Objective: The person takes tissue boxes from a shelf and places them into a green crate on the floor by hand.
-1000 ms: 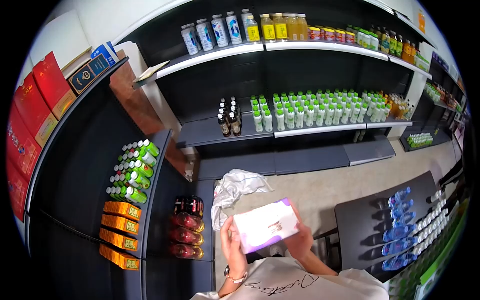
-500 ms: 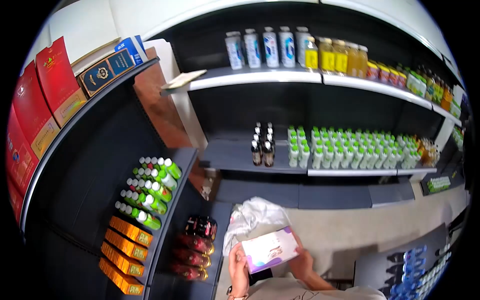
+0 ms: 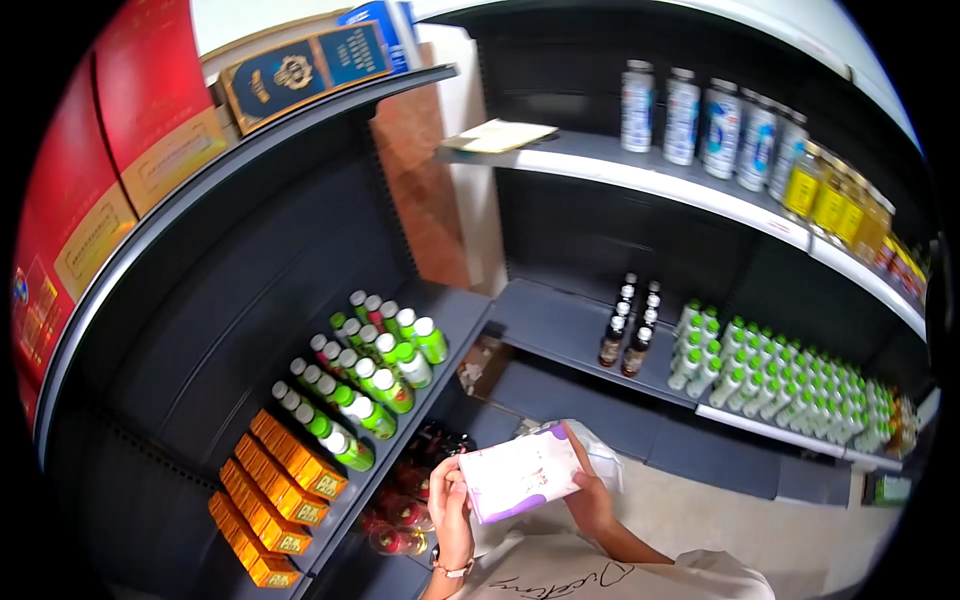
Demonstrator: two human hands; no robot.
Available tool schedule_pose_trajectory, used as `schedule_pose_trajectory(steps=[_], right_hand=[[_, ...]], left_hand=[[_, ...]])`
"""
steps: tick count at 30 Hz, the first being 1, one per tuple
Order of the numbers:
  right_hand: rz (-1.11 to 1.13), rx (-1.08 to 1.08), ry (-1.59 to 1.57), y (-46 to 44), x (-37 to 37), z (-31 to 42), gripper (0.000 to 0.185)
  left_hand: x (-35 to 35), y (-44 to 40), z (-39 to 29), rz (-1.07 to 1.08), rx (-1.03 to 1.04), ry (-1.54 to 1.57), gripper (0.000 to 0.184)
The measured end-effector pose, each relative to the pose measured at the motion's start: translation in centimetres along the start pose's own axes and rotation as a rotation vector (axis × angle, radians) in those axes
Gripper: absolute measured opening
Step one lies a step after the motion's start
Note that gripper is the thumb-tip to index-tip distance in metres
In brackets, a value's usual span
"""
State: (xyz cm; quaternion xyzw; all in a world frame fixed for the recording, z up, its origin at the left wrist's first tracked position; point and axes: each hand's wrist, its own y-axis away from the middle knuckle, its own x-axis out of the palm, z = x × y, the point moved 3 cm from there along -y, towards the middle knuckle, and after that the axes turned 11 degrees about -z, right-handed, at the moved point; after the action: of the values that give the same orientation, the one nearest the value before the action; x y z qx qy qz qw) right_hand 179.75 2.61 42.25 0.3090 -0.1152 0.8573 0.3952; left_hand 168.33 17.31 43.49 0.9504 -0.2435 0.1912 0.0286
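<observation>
A white and purple pack is held level in front of my shirt at the lower middle. My left hand grips its left end, with the thumb near the edge and a bracelet on the wrist. At the right end, my right hand has its fingers wrapped round the pack's side. Behind the pack lies a white plastic sack on the floor, partly hidden by it. Just left of my left hand, red bottles stand on the bottom shelf.
Green bottles with white caps and orange boxes fill part of the left shelf. Red gift boxes stand above. The back shelves hold dark bottles, green-capped bottles and white-blue bottles.
The view has swung left, bringing the left shelf closer to the middle and taking the table with blue bottles out of sight. Both hands still hold the pack.
</observation>
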Motion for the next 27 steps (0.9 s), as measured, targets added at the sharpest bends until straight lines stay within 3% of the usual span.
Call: schedule_pose_trajectory(steps=[5,11,20,27], right_hand=[[0.121,0.158,0.016,-4.1,2.3,-2.9,0.080],[0.463,0.326,0.079,-9.0,4.9,-5.1,0.075],[1.002,0.627,0.119,-12.4,7.5,-5.5,0.072],[1.258,0.994,0.171,-7.5,7.3,-7.9,0.073]], left_hand=[[-3.5,-1.1,-0.4,-0.222,0.026,-0.071,0.035],[-5.7,0.8,-0.5,-0.527,0.143,-0.121,0.033],[-1.4,6.9,1.3,-1.109,0.309,-0.125,0.033],[2.2,15.4,3.8,-1.572,0.290,-0.103,0.033]])
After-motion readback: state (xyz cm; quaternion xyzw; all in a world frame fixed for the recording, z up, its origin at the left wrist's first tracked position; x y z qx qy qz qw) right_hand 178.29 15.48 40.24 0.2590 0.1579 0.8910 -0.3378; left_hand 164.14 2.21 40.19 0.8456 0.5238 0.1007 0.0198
